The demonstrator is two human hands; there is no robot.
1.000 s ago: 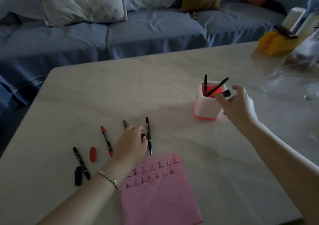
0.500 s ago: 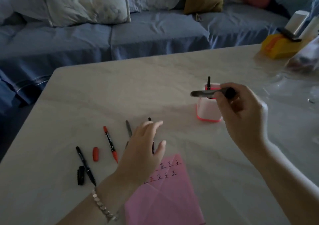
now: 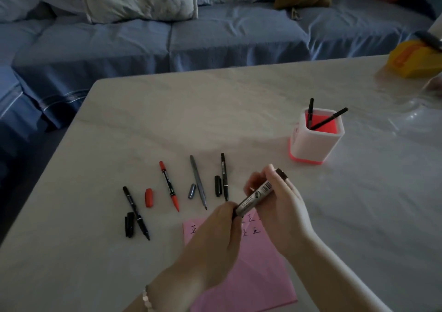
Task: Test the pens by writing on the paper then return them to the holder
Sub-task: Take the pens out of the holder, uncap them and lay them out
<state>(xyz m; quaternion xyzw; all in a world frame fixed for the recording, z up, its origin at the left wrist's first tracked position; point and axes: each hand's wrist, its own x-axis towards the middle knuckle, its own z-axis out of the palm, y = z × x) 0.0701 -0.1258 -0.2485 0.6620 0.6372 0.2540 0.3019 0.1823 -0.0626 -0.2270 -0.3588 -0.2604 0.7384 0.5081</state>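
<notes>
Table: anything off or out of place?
Nothing spilled or broken. Four pens lie uncapped on the table, caps loose beside them, outside the holder. The left hand and right hand hold a marker.

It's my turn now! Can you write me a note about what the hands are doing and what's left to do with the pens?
Left hand grips the lower end of the thick marker; right hand holds its upper part, above the pink paper.
Four pens lie uncapped on the table, a cap beside each: far-left black pen, red pen, grey pen, right black pen.
Two pens stand in the holder.
Done: the paper bears written marks.
Left: probably uncap and test the marker, then cap every pen and return it to the holder.
</notes>
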